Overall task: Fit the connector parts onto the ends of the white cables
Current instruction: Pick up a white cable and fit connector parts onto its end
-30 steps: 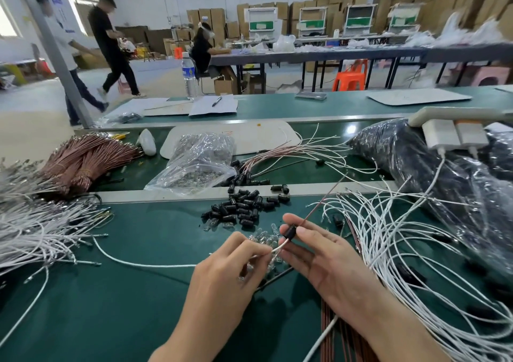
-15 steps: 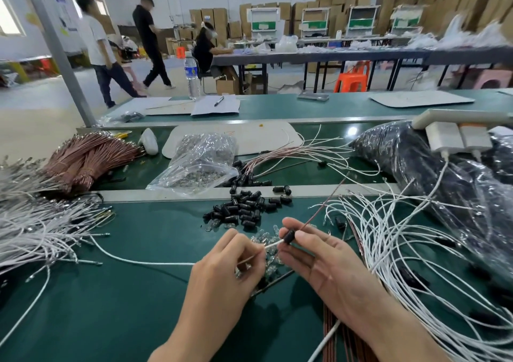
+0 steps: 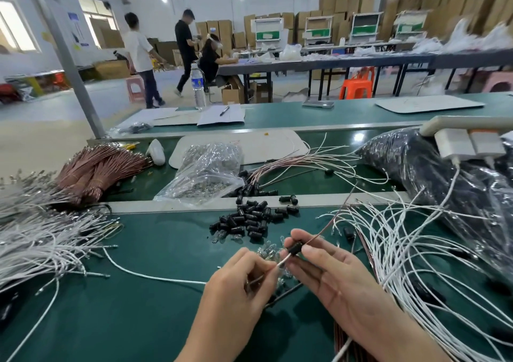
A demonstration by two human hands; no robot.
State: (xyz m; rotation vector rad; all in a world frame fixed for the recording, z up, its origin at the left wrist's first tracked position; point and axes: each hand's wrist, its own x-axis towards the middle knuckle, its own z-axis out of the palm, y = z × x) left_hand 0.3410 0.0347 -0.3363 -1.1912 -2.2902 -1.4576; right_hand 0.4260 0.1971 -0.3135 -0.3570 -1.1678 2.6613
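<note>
Walker in white (image 3: 140,53) nearer seated worker (image 3: 211,61), green bench (image 3: 138,320), white cables (image 3: 36,247)

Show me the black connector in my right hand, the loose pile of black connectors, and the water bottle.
black connector (image 3: 294,248): head view, middle of its barrel.
pile of black connectors (image 3: 250,219): head view, centre of the heap.
water bottle (image 3: 198,83): head view, on its blue label.

Left grip (image 3: 236,286) and right grip (image 3: 333,281) are bare, as are 2 forearms.
</note>
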